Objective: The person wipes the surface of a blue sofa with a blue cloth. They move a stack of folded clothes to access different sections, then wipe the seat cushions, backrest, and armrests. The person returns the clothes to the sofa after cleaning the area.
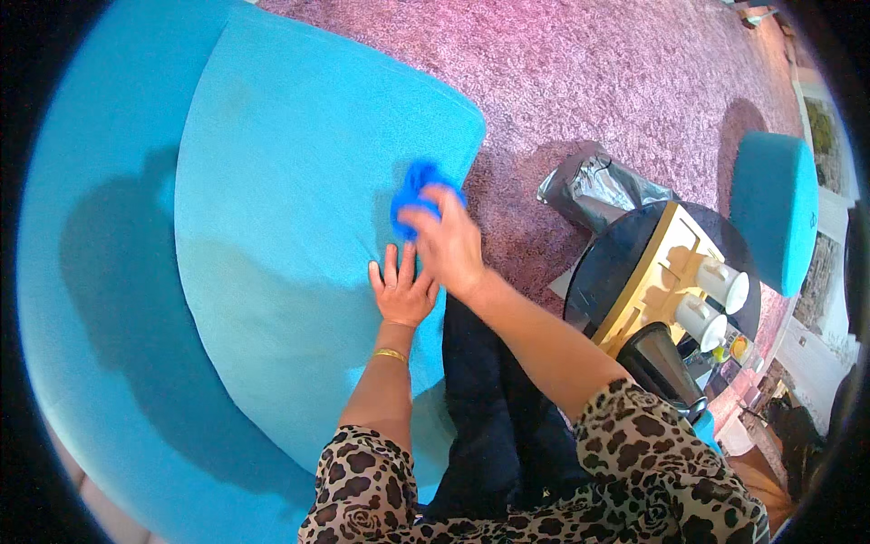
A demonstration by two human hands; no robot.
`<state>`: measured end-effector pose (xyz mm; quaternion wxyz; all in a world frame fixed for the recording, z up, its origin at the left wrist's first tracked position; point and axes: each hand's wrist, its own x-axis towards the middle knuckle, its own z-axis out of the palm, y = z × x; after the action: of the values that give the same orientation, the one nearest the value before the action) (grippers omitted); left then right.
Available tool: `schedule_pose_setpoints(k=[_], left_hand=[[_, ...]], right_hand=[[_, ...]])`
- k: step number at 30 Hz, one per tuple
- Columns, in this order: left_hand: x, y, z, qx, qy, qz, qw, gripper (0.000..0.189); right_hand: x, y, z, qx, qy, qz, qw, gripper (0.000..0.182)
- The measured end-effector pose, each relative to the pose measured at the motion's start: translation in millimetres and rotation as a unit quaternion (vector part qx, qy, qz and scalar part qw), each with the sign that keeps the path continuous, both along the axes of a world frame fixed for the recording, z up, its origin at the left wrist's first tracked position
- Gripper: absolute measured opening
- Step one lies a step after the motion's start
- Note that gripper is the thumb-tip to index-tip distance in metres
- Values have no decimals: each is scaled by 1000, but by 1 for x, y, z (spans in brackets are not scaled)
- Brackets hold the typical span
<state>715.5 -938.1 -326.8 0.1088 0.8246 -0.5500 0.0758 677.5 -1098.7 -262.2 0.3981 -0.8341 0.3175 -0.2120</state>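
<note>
My right hand (448,241) grips a bright blue cloth (421,194), blurred by motion, over the edge of a turquoise sofa seat (292,156). Just below it, my left hand (402,289) lies flat on the same upholstery, fingers spread and holding nothing. A gold-coloured bracelet (391,353) circles the left wrist. Part of the cloth is hidden behind the right hand's fingers. Faint darker patches mark the seat fabric, and shadows fall across it.
The sofa's backrest (102,326) curves along the left. At right, a dark round table (605,265) bears a wooden tray (642,285), two white cups (722,284) and a black container (659,367). A grey plastic bag (598,183) and a turquoise pouf (771,211) stand on pinkish carpet (612,75).
</note>
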Motion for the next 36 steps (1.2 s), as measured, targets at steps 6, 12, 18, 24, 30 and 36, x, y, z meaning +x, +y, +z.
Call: schedule_pose_setpoints(k=[6, 12, 18, 24, 30, 36], left_hand=[[0, -4, 1, 4, -6, -5, 1000, 36], [-3, -13, 24, 62, 17, -17, 998, 35], [14, -25, 68, 80, 153, 1, 985, 38], [97, -141, 91, 84, 123, -20, 989, 38], [164, -266, 52, 102, 4, -47, 994, 35], [156, -272, 46, 86, 22, -43, 995, 33]], right_hand=[[2, -69, -2, -153, 10, 180, 972, 28], [89, -158, -3, -102, 140, -95, 980, 28], [54, -72, 6, -134, 38, -54, 989, 28], [51, -116, -5, -52, 86, -200, 975, 23], [41, -146, -135, 223, -11, -429, 875, 39], [-14, 81, -260, 620, -78, -504, 596, 69]])
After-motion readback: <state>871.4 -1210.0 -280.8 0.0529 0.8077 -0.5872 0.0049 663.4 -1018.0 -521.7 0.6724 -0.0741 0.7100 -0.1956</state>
